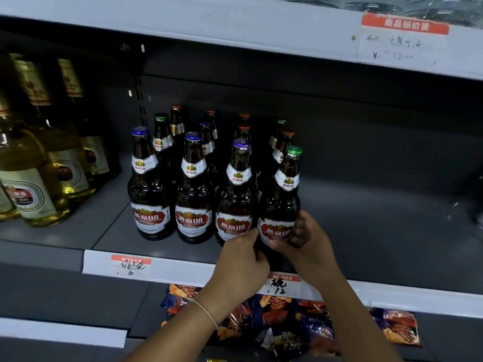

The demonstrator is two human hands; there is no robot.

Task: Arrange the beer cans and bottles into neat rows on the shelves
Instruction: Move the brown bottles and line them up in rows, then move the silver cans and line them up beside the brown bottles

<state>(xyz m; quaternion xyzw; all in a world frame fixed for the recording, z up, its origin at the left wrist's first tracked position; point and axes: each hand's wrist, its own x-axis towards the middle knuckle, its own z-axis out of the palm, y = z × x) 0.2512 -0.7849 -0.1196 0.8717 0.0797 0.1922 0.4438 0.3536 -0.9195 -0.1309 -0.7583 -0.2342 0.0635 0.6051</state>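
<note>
Hands are working at the lower centre of the frame: the right hand (304, 239) is curling its fingers round the lower body of the green-capped bottle (281, 202), thumb against the label, while the left hand (244, 253) is pinching at the same bottle's base from the left, its fingers partly folded and its fingertips touching the glass just beside the label. That bottle is standing upright at the right end of the front row, on the grey shelf (366, 246), touching or nearly touching the blue-capped bottle (235, 197) to its left. Two more blue-capped bottles (193, 194) are completing the front row toward the centre-left, and further brown bottles are standing behind them in looser files, caps mixed in colour. Pale yellow bottles (31, 178) are filling the left edge of the frame, well apart from the brown group. Snack packets (287, 320) are lying on the shelf below, at the bottom of the frame. The step in hand appears to be squaring the end bottle into the front row, label facing out. The next move probably calls for a small twist and a nudge to match the neighbours' line, keeping the bottle upright so it is not knocking the one beside it.
</note>
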